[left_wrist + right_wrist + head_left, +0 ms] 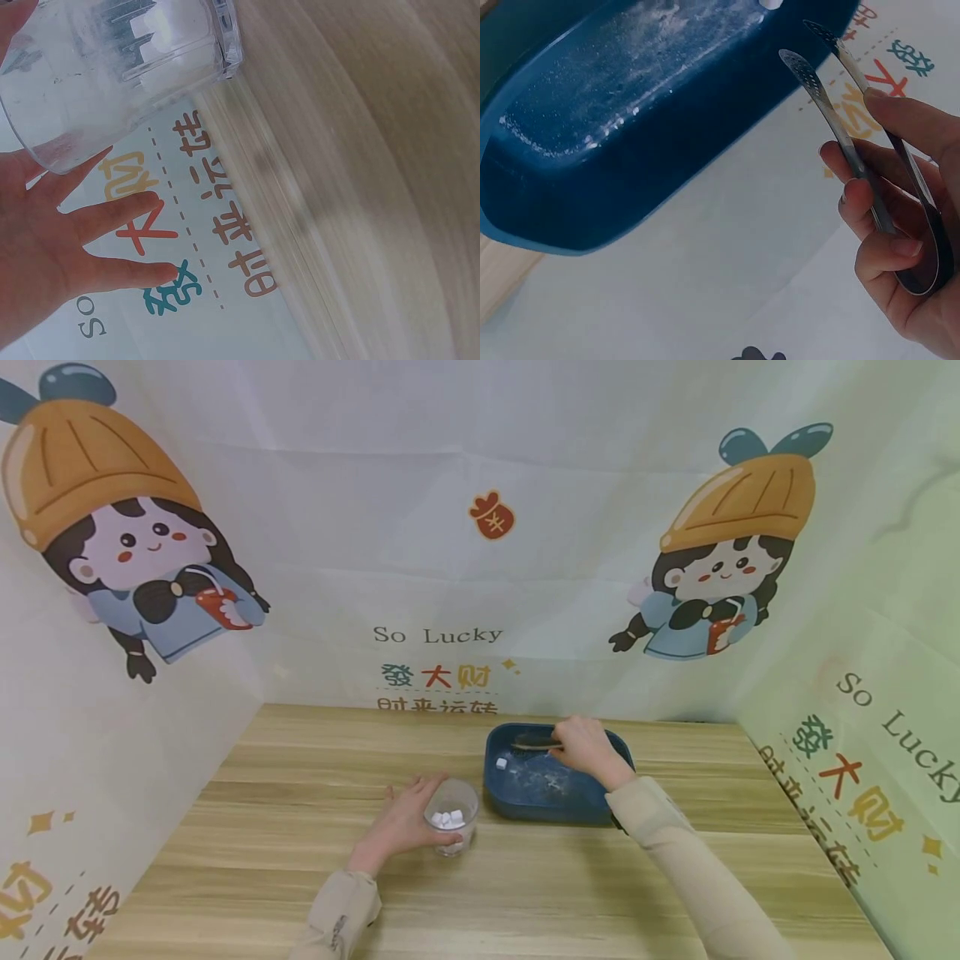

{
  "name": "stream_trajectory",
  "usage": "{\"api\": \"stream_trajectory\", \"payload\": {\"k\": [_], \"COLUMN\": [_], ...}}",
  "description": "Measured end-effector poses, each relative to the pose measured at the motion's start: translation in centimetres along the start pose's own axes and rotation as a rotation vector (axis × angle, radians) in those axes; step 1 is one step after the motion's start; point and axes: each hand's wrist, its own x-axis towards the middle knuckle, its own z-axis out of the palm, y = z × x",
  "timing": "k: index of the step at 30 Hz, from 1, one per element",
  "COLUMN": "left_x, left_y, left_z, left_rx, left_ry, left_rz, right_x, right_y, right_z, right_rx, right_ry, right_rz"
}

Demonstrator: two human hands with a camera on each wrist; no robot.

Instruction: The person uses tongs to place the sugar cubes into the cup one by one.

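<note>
My left hand [408, 817] holds a clear glass [467, 793] between thumb and forefinger on the table. Several white cubes [448, 817] lie inside the glass. In the left wrist view the other fingers [112, 217] spread away from the glass. My right hand [587, 746] is over a dark blue tray [543, 814] and grips metal tongs [840, 135]. The tips of the tongs stand apart with nothing between them. One white cube [501, 763] sits near the left side of the tray, and white powder marks the tray's bottom.
A wood-grain table [300, 793] bears the tray and the glass. White printed cloth [420, 527] with cartoon figures and lettering hangs behind and at both sides. The tray stands near the table's back edge, right of the glass.
</note>
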Motion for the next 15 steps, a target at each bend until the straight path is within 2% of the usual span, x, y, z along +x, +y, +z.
{"api": "stream_trajectory", "payload": {"k": [8, 15], "left_x": [-0.1, -0.1], "left_y": [0.1, 0.1], "left_z": [-0.2, -0.2], "left_rx": [-0.005, 0.004], "left_ry": [-0.006, -0.003], "left_rz": [-0.002, -0.001], "right_x": [0.4, 0.8], "right_y": [-0.4, -1.0], "right_z": [1.2, 2.5], "right_rx": [0.059, 0.05], "right_ry": [-0.048, -0.097], "right_rz": [0.021, 0.07]}}
